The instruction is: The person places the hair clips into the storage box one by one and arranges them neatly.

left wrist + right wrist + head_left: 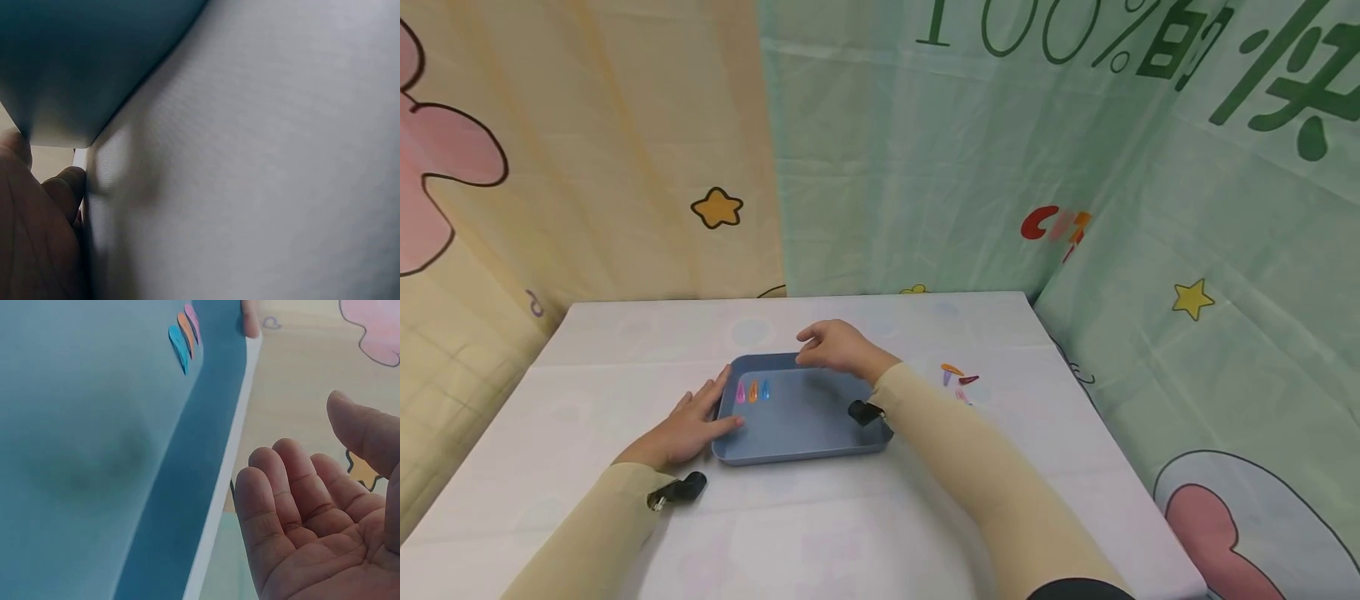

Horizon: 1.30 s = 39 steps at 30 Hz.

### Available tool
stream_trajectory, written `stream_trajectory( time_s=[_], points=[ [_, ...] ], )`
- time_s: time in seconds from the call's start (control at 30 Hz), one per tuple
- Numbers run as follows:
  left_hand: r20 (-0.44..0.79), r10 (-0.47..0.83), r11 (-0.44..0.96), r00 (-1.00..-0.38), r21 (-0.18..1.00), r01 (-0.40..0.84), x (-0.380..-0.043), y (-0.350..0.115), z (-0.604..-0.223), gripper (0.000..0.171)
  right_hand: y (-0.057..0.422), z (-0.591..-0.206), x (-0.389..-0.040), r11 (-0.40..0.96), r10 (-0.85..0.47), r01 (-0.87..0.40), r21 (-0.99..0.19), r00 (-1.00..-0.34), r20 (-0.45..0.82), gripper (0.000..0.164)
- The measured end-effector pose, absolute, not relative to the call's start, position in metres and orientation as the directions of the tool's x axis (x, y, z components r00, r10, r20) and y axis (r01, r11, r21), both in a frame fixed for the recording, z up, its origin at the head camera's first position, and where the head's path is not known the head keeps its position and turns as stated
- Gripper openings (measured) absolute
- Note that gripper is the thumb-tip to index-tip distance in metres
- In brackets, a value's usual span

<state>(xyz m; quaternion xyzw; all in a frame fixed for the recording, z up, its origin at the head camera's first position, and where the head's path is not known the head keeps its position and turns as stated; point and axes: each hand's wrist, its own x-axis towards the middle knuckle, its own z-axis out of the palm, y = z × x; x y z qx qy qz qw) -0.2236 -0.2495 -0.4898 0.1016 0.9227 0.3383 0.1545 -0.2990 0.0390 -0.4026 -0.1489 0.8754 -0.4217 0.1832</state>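
A blue-grey tray (805, 433) lies on the table. Inside it, near the left end, three snap hair clips stand in a row: pink (741, 392), orange (753, 391) and blue (766, 390). My left hand (687, 431) rests at the tray's left side, fingers extended along the outside and thumb over the rim. Above the tray's far edge is my right hand (844, 348), its fingers loosely bent. In the right wrist view that palm (319, 544) holds nothing, and the blue clip (179, 349) shows beyond the rim.
Right of the tray, several more hair clips lie loose on the white tablecloth (760, 533): an orange one (952, 369), a purple one (947, 378), a dark red one (968, 380) and a pink one (962, 396). Printed curtains (887, 167) hang behind the table and along its sides.
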Motion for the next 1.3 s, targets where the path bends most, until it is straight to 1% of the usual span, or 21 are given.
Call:
stream_trajectory(
  time_s=[0.23, 0.47, 0.63, 0.97, 1.3],
  points=[
    [-0.219, 0.291, 0.746, -0.931, 0.661, 0.078, -0.224, -0.249, -0.488, 0.107, 0.057, -0.394, -0.301, 0.618, -0.402, -0.120, -0.777, -0.897, -0.182, 0.049],
    [-0.225, 0.289, 0.746, -0.931, 0.662, 0.071, -0.223, -0.250, -0.489, 0.108, 0.080, -0.386, -0.299, 0.614, -0.418, -0.132, -0.778, -0.891, -0.178, 0.050],
    [-0.235, 0.284, 0.750, -0.929, 0.658, 0.063, -0.223, -0.252, -0.490, 0.108, 0.096, -0.385, -0.300, 0.601, -0.407, -0.109, -0.792, -0.894, -0.186, 0.050],
    [-0.201, 0.306, 0.747, -0.931, 0.656, 0.104, -0.224, -0.253, -0.492, 0.107, 0.123, -0.383, -0.298, 0.600, -0.372, -0.087, -0.795, -0.910, -0.181, 0.050],
    [-0.210, 0.303, 0.749, -0.929, 0.655, 0.096, -0.225, -0.249, -0.491, 0.107, 0.164, -0.392, -0.300, 0.600, -0.319, -0.020, -0.800, -0.923, -0.217, 0.050]
  ],
)
